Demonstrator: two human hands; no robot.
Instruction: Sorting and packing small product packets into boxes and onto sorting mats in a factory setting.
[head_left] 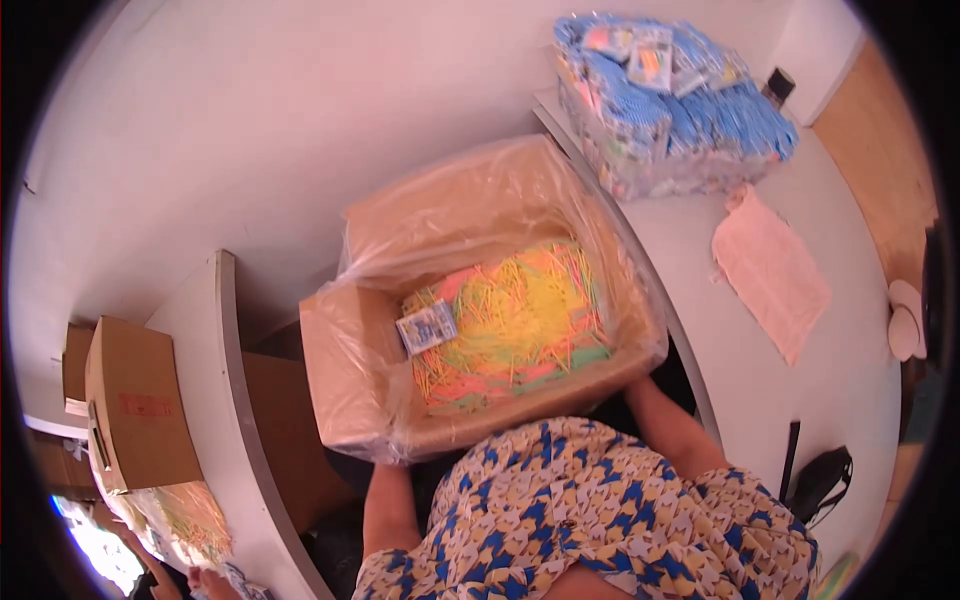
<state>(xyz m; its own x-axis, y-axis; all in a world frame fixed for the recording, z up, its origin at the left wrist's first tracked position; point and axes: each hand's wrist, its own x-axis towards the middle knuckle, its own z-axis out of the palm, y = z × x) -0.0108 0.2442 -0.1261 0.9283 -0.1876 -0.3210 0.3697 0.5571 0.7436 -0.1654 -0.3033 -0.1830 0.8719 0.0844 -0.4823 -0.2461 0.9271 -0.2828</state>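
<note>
An open cardboard box (350,380) lined with a clear plastic bag (470,190) sits just in front of my chest, in the gap between two white tables. It is full of thin yellow, pink and green sticks (520,320). A small blue and white packet (427,326) lies on the sticks at the left. My left forearm (388,505) and right forearm (672,432) reach up to the box's near bottom edge. Both hands are hidden under the box, and they seem to carry it. My patterned blue and yellow top fills the lower middle.
On the right table (860,400) lie a heap of blue packets in clear wrap (680,100), a pink cloth (770,270) and a black object (818,480). Past the left table (205,360) are another cardboard box (135,400) and a bag of coloured sticks (190,515).
</note>
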